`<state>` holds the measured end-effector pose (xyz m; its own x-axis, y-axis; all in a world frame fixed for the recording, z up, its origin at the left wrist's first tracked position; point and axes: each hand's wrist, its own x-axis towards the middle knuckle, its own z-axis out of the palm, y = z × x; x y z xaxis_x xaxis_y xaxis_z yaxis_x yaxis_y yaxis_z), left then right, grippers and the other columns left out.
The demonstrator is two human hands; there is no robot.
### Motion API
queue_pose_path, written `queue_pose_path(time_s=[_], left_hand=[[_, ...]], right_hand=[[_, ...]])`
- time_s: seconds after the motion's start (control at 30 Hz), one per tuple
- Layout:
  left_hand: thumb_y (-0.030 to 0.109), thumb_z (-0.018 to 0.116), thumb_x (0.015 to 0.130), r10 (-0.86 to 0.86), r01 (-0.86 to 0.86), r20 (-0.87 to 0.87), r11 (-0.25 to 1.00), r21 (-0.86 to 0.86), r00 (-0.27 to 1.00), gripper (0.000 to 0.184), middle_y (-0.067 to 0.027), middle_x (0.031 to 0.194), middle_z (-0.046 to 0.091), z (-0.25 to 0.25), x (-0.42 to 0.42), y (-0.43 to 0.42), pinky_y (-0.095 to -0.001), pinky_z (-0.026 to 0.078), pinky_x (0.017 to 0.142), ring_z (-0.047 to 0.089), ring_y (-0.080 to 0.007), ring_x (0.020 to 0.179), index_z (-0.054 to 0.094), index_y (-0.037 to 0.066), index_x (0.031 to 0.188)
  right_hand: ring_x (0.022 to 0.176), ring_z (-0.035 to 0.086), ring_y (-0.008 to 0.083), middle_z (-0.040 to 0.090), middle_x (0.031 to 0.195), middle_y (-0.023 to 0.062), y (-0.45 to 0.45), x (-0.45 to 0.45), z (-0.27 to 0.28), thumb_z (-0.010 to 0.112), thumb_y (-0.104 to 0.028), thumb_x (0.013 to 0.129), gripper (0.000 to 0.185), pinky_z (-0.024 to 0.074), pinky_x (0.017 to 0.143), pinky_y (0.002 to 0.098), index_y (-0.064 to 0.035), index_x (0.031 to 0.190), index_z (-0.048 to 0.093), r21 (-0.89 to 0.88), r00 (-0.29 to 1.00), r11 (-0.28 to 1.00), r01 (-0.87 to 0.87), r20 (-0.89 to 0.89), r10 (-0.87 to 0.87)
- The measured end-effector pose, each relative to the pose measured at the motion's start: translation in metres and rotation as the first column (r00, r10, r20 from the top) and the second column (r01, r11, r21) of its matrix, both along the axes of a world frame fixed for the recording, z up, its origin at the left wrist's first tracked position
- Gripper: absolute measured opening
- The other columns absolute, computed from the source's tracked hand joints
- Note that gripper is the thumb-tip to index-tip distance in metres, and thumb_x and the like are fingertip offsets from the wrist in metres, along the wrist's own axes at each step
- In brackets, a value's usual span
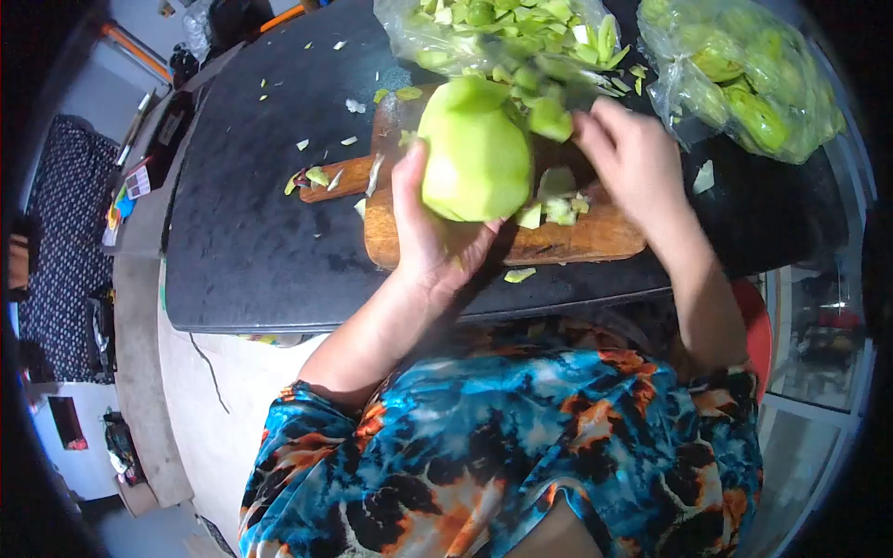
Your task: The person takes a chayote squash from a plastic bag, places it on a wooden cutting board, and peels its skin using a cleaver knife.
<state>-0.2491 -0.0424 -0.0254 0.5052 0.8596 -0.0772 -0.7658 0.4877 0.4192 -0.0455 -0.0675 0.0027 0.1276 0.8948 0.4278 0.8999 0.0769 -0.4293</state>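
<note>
My left hand (428, 219) cups a large pale-green peeled fruit (476, 153) from below and the left, thumb on its side. The fruit is tilted above a wooden cutting board (577, 244). Just right of the fruit is my right hand (633, 153), its fingers closed in a pinch. A dark motion blur lies at its fingertips, so what it grips cannot be made out. Green peel pieces (551, 119) hang between that hand and the fruit, blurred too. Pale cut scraps (561, 210) lie on the board below.
An open plastic bag of green peelings (437, 58) lies at the back of the black table (251, 205). Another clear bag (763, 102) with green pieces stands at the back right. The board's handle (339, 177) points left, with peel scraps around it.
</note>
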Motion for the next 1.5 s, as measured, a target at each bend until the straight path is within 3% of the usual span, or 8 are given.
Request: queue_pose_path(time_s=[0.1,0.3,0.4,0.67,0.9,1.23,1.37,1.5], left_hand=[[0.063,0.049,0.084,-0.058,0.058,0.034,0.998,0.002,0.998,0.073,-0.0155,0.126,0.05,0.0,-0.002,0.002,-0.0492,0.055,0.08,0.055,-0.0337,0.109,0.043,0.009,0.132],[0.063,0.047,0.085,-0.084,0.087,0.164,0.996,-0.011,0.983,0.073,-0.0173,0.122,0.053,0.007,-0.003,0.007,-0.0457,0.058,0.075,0.06,-0.035,0.103,0.042,0.007,0.132],[0.063,0.046,0.086,-0.11,0.118,0.277,0.993,-0.013,0.955,0.071,-0.0146,0.123,0.054,-0.003,-0.004,0.009,-0.0465,0.052,0.087,0.056,-0.0319,0.109,0.043,0.008,0.131],[0.051,0.06,0.084,-0.205,0.174,0.292,0.976,0.128,0.934,0.065,-0.0112,0.127,0.053,-0.038,-0.014,0.012,-0.0412,0.046,0.097,0.054,-0.025,0.111,0.045,0.009,0.131],[0.071,0.044,0.081,-0.129,0.142,0.116,0.983,-0.118,0.985,0.081,-0.0162,0.125,0.053,0.001,-0.006,-0.006,-0.0481,0.053,0.082,0.057,-0.0325,0.107,0.044,0.01,0.133],[0.057,0.043,0.089,-0.186,0.19,0.299,0.982,0.016,0.936,0.065,-0.017,0.133,0.046,-0.005,-0.004,0.015,-0.0472,0.05,0.089,0.053,-0.032,0.114,0.042,0.009,0.133],[0.053,0.038,0.092,-0.05,0.05,0.021,0.998,-0.032,0.999,0.06,-0.0152,0.126,0.052,0.008,0.002,0.004,-0.0433,0.054,0.082,0.057,-0.0314,0.109,0.043,0.009,0.133],[0.061,0.045,0.086,-0.252,0.267,0.316,0.964,-0.006,0.915,0.067,-0.0155,0.121,0.057,-0.013,-0.009,0.012,-0.0454,0.046,0.095,0.058,-0.0311,0.108,0.048,0.009,0.129]], right_hand=[[0.073,0.061,0.0389,0.061,0.069,0.0191,0.027,0.037,-0.005,0.046,-0.054,0.092,0.054,0.0466,0.064,0.0449,-0.0037,0.077,0.06,-0.126,0.985,0.977,0.173,0.013,-0.173],[0.05,0.038,0.015,0.044,0.054,0.0096,-0.007,0.007,0.014,0.058,-0.034,0.092,0.038,0.0368,0.05,0.0317,-0.0001,0.075,0.055,0.123,0.928,0.977,-0.174,-0.311,0.204],[0.055,0.057,0.0289,0.053,0.058,0.0123,-0.041,-0.024,0.036,0.069,-0.034,0.082,0.037,0.0439,0.051,0.0351,-0.0027,0.072,0.052,0.062,0.914,0.942,-0.33,-0.229,0.335],[0.055,0.059,0.0297,0.055,0.058,0.0093,-0.055,-0.038,0.042,0.069,-0.043,0.08,0.043,0.0452,0.05,0.0374,-0.007,0.067,0.048,0.143,0.868,0.857,-0.495,0.032,0.496],[0.07,0.062,0.0367,0.061,0.069,0.0174,0.035,0.039,0.0,0.047,-0.055,0.09,0.055,0.0473,0.062,0.0442,-0.0041,0.082,0.064,-0.113,0.993,0.989,0.1,0.078,-0.092],[0.056,0.042,0.0154,0.047,0.058,0.0111,-0.005,0.008,0.008,0.056,-0.035,0.093,0.039,0.0376,0.054,0.0308,0.0012,0.079,0.057,0.077,0.851,0.976,-0.204,-0.479,0.216],[0.05,0.052,0.0203,0.052,0.059,0.0074,-0.042,-0.016,0.024,0.067,-0.031,0.085,0.034,0.0403,0.051,0.0314,-0.0016,0.074,0.053,0.123,0.884,0.934,-0.335,-0.301,0.357],[0.053,0.055,0.0222,0.052,0.059,0.0027,-0.064,-0.032,0.031,0.072,-0.046,0.075,0.042,0.043,0.051,0.035,-0.0088,0.069,0.052,0.151,0.867,0.854,-0.497,0.108,0.486]])
